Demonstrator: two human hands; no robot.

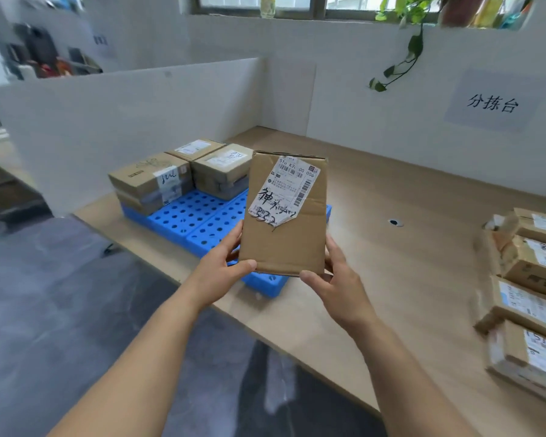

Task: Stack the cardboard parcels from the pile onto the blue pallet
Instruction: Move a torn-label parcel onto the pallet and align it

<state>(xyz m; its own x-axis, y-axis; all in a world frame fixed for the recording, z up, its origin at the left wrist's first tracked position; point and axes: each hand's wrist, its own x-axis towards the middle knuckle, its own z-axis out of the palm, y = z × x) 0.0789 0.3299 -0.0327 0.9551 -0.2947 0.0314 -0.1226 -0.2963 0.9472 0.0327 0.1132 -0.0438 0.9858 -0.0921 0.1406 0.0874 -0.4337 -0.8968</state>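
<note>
The cardboard parcel (284,244) was up in the air, held by its lower end over the near right part of the blue pallet (186,216), with its torn, scribbled-on shipping label (292,187) facing the person. The left hand (221,269) gripped its lower left corner, thumb on the front and fingers along the side. The right hand (338,285) gripped the lower right corner the same way, thumb at the bottom edge. At the pallet's far end sat a two-high stack of boxes (150,184), just beside it a taped box (221,175), and a flatter one (194,148) behind them. The pallet lay on a wooden table (391,263). The pile of parcels (530,279) stood well apart at the table's right edge. A white partition (123,121) closed off the far side.
</note>
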